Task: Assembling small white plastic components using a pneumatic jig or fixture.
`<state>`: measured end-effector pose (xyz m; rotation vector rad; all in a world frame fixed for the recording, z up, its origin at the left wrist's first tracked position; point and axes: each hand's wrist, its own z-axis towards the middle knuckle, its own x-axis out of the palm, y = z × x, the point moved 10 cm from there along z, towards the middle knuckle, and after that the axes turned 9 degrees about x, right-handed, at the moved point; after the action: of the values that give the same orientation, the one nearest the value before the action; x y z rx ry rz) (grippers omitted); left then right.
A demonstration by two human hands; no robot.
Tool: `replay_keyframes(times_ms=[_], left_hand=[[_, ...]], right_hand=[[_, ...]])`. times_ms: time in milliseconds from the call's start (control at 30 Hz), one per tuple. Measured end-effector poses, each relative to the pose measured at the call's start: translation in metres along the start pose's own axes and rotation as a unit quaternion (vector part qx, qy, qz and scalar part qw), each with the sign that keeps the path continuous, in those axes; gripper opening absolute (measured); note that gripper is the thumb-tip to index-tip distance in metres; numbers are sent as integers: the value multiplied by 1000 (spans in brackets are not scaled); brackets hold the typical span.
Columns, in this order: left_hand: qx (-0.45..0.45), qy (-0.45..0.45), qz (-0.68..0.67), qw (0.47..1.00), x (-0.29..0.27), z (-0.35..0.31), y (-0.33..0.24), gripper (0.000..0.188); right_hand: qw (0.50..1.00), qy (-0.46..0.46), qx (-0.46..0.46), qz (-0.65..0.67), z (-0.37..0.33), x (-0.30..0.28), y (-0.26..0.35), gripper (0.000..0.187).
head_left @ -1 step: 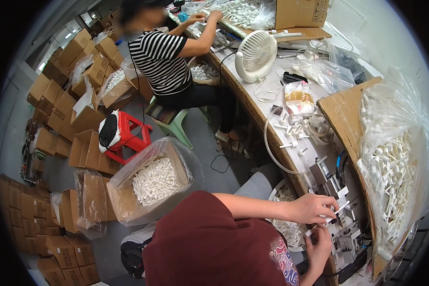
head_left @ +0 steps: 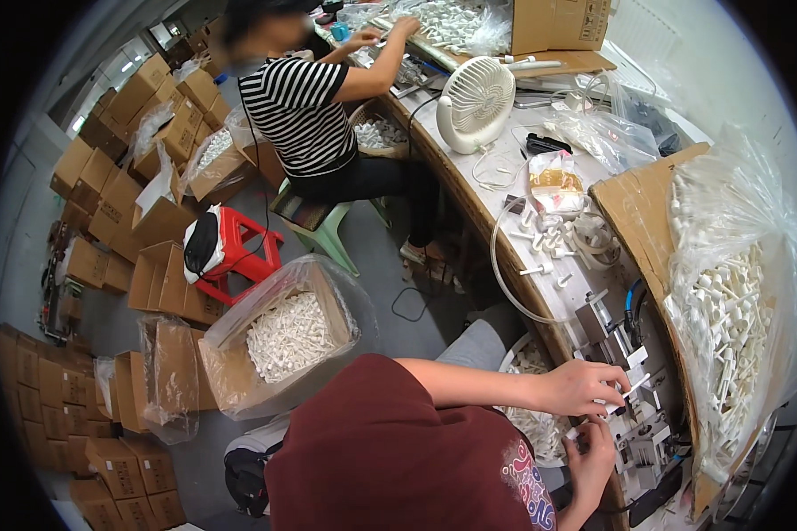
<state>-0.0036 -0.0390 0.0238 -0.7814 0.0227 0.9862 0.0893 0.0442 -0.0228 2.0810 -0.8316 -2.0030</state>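
My left hand [head_left: 583, 387] reaches over a metal fixture [head_left: 644, 434] on the bench, fingers curled down around a thin white plastic stick part [head_left: 638, 385]. Its tip pokes out past the fingertips towards the fixture. Just below, my right hand [head_left: 593, 456] is closed in a pinch at the bench's near edge. A small white piece [head_left: 573, 434] shows at its fingertips, too small to name. Under my left forearm stands a tub of white plastic parts [head_left: 540, 434], partly hidden by the arm.
A torn carton with a clear bag of white parts [head_left: 726, 327] leans beyond the fixture. Up the bench are loose white parts [head_left: 540, 239] and a white fan [head_left: 476, 102]. A co-worker [head_left: 301, 115] sits farther along. Behind me stand a lined box [head_left: 292, 336] and a red stool [head_left: 239, 252].
My hands stay almost exactly where they were. The co-worker's hands have shifted slightly over the bench.
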Motion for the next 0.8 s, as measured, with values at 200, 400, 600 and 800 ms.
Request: replay_keyframes(times_ms=[200, 400, 600, 800], left_hand=[[73, -6, 68, 995, 22, -3, -1, 28], [120, 40, 187, 974, 57, -9, 7, 23], [107, 176, 222, 953, 97, -14, 16, 25], [138, 127, 288, 939, 108, -8, 22, 18]], right_hand=[[999, -28, 31, -18, 2, -3, -6, 39], [998, -57, 2, 6, -1, -11, -1, 35], [999, -41, 15, 8, -5, -9, -2, 31], [998, -58, 12, 11, -6, -10, -2, 29]])
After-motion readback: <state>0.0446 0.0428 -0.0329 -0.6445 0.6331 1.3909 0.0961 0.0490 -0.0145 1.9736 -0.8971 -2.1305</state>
